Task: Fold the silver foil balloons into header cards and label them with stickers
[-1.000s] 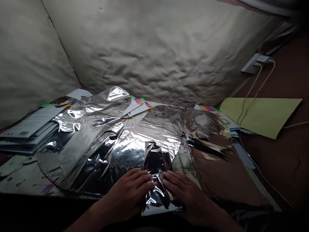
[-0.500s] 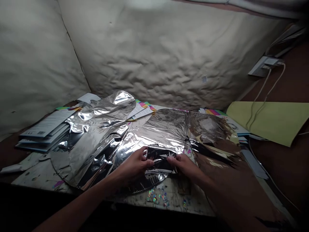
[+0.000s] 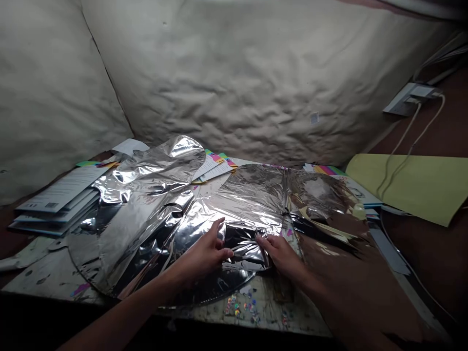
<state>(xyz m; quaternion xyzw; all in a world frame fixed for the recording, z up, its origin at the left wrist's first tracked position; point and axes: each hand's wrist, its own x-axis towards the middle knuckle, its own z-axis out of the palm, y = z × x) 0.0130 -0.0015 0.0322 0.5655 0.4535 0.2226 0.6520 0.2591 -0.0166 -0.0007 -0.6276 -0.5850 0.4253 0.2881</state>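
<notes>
Silvery foil sheets (image 3: 252, 192) with rounded outlines lie spread over the worktable (image 3: 204, 312). A small folded foil piece (image 3: 244, 246) lies on them near the front, between my hands. At its left edge is my left hand (image 3: 212, 246), index finger raised and apart from the thumb, which touches the foil. My right hand (image 3: 280, 248) pinches the right end of the piece between thumb and fingers. Just right of that hand, the foil is gathered into a dark knot (image 3: 285, 211).
Stacked printed cards (image 3: 62, 195) stand at the left. More colourful cards (image 3: 215, 165) lie behind the foil. Yellow paper (image 3: 413, 183) is at the right, below a power socket (image 3: 413, 97) with white cables. Shiny round confetti (image 3: 243, 307) lies at the front edge.
The fingers of my left hand have opened from the foil piece. My right hand still pinches its end. The view has shifted slightly.
</notes>
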